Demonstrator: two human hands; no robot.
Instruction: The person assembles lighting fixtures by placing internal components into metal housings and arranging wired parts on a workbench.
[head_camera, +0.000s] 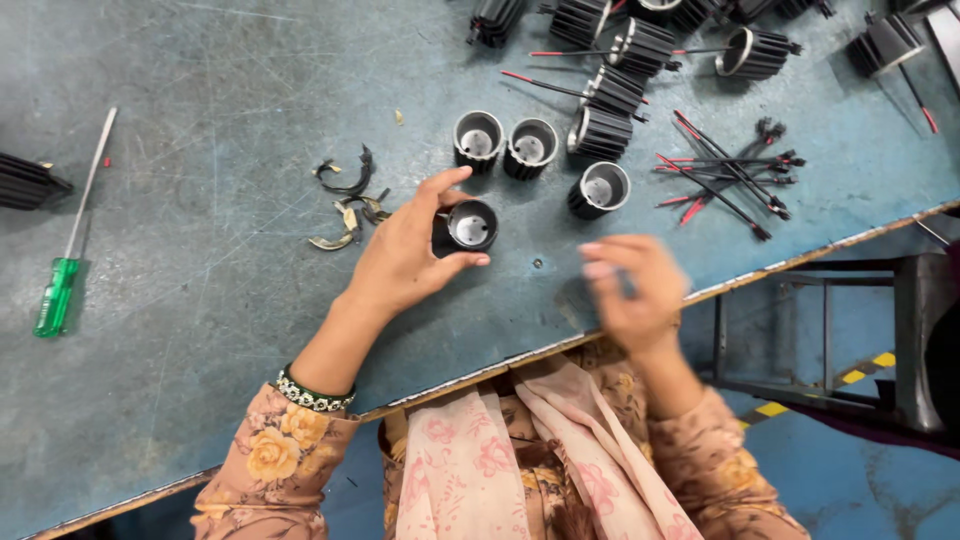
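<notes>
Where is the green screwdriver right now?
The green screwdriver lies at the far left of the blue table in the head view, well apart from the left hand and the curved scraps.

A green-handled screwdriver (62, 270) lies on the worn blue tabletop (200, 120), far to the left of a small heap of curved metal scraps (348, 205). To the right of those scraps three finned black cylinders (530, 148) stand open-end up, with more lying beyond them. Further right of the scraps lies a loose bundle of red-and-black wires (730, 178), near the tabletop's edge.
</notes>
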